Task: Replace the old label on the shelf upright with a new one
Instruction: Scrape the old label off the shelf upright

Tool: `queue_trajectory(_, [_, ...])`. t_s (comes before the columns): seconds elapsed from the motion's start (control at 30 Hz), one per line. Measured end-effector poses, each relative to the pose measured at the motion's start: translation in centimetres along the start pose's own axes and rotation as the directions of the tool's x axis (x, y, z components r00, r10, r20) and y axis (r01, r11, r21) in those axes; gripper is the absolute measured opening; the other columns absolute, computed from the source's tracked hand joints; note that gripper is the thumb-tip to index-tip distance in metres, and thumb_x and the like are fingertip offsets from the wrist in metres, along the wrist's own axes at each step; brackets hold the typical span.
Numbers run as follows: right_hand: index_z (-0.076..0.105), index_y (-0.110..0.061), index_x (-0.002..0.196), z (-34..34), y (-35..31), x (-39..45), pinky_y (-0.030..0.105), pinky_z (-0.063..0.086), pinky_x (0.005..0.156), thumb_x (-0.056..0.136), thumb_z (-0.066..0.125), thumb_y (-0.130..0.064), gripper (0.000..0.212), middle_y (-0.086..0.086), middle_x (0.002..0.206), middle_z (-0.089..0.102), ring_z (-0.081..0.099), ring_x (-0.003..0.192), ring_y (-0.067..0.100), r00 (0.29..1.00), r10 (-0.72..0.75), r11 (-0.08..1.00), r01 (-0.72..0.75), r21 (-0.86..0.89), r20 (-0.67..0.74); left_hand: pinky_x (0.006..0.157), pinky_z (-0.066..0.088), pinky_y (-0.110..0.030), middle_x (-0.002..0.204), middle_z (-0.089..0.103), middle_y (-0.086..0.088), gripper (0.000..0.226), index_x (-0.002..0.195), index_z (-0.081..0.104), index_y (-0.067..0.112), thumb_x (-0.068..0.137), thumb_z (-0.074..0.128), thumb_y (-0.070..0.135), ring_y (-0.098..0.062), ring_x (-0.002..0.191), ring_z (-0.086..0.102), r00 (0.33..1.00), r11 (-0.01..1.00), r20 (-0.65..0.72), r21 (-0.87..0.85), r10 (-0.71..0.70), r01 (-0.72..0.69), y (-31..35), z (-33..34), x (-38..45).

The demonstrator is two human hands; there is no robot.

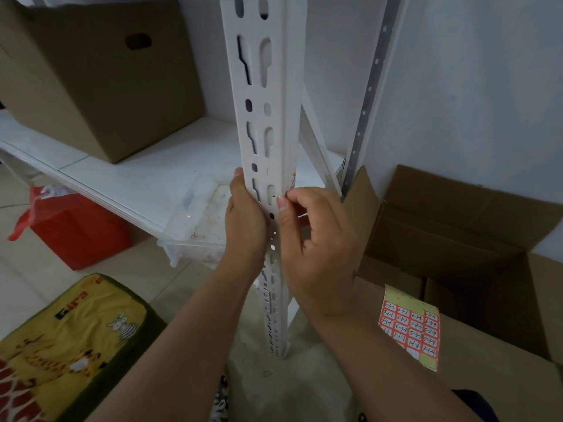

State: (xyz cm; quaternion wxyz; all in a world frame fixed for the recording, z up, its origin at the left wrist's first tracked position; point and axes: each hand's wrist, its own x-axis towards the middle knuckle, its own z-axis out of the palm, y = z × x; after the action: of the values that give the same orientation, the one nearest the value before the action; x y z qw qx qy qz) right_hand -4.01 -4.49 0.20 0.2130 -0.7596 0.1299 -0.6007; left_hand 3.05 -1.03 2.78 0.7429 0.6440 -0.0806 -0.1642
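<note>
Upright: the white slotted shelf upright (262,123) stood vertical at the middle of the view, its foot on the pale floor (292,385)
Old label: a scrap of old label (293,179) with red marks clung to the upright's right face, just above the right fingertips
Left hand: the left hand (245,220) lay along the upright's left edge, fingers wrapped behind it and thumb up the front, holding it
Right hand: the right hand (316,245) had thumb and forefinger brought together at the upright's corner edge, right beside the label scrap; whether they had hold of it could not be told
New labels: a sheet of red-bordered numbered labels (409,328) lay on the flap of an open cardboard box (475,245) at right
Shelf: a white shelf board (137,175) carried a closed brown box (100,77)
Below shelf: a clear plastic bin (195,226) and a red bag (73,226) sat on the tiled floor
Near left: a yellow animal-print cushion (73,345)
Room: grey-white walls (475,86), a perforated metal strip (367,95) running up the corner
</note>
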Motion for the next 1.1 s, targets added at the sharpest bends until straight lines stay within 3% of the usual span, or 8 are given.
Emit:
queue_trajectory(0.23, [0.065,0.004,0.086,0.09,-0.17,0.10,0.009,0.045,0.073,0.087,0.065,0.000,0.003,0.011,0.083,0.066,0.057,0.081,0.010,0.997,0.070,0.997,-0.071,0.041,0.016,0.057,0.048,-0.019,0.052,0.065,0.013,0.053,0.065,0.059,0.026,0.105,0.027,0.037,0.003,0.049,0.061,1.000,1.000,0.001,0.009,0.020,-0.020,0.25,-0.03,-0.39])
queue_trajectory(0.5, [0.064,-0.001,0.095,0.17,-0.34,-0.25,0.006,0.046,0.074,0.090,0.065,-0.009,0.009,0.007,0.091,0.065,0.057,0.085,0.003,0.976,0.215,0.968,-0.219,0.127,0.041,0.068,0.051,-0.023,0.056,0.068,0.018,0.051,0.071,0.063,0.029,0.104,0.026,0.040,0.005,0.055,0.064,1.000,1.000,0.014,0.026,0.008,-0.008,0.29,-0.37,-0.23])
queue_trajectory(0.6, [0.064,0.000,0.095,0.13,-0.39,-0.05,0.006,0.046,0.074,0.089,0.065,-0.005,0.008,0.008,0.092,0.064,0.057,0.086,0.004,0.981,0.191,0.974,-0.195,0.119,0.039,0.071,0.051,-0.028,0.057,0.069,0.014,0.061,0.059,0.068,0.030,0.104,0.028,0.040,0.003,0.054,0.065,1.000,1.000,0.013,0.000,-0.006,0.006,0.26,-0.27,-0.15])
queue_trajectory(0.73, [0.064,0.002,0.091,0.20,-0.54,-0.01,0.006,0.045,0.074,0.089,0.064,-0.004,0.006,0.009,0.088,0.065,0.055,0.084,0.003,0.990,0.143,0.986,-0.144,0.083,0.017,0.067,0.048,-0.029,0.052,0.065,0.012,0.064,0.051,0.065,0.028,0.103,0.030,0.038,0.003,0.048,0.061,1.000,1.000,-0.001,-0.021,-0.009,0.009,0.31,-0.19,-0.25])
queue_trajectory(0.87, [0.064,0.002,0.087,0.26,-0.56,0.03,0.005,0.043,0.071,0.089,0.063,-0.005,0.007,0.008,0.084,0.064,0.053,0.079,0.004,0.992,0.125,0.990,-0.126,0.064,0.020,0.065,0.048,-0.025,0.051,0.065,0.013,0.051,0.065,0.060,0.025,0.104,0.028,0.034,0.003,0.049,0.061,1.000,1.000,0.000,-0.006,0.021,-0.021,0.45,-0.11,-0.52])
queue_trajectory(1.1, [0.057,-0.002,0.088,0.17,-0.35,0.07,0.013,0.043,0.068,0.093,0.054,-0.004,0.006,0.003,0.086,0.055,0.050,0.077,0.007,0.967,0.188,0.969,-0.211,0.128,0.173,0.054,0.048,-0.017,0.048,0.062,0.013,0.054,0.061,0.055,0.025,0.105,0.026,0.031,0.004,0.046,0.058,0.997,0.995,-0.012,0.062,0.074,-0.073,0.47,-0.34,-0.63])
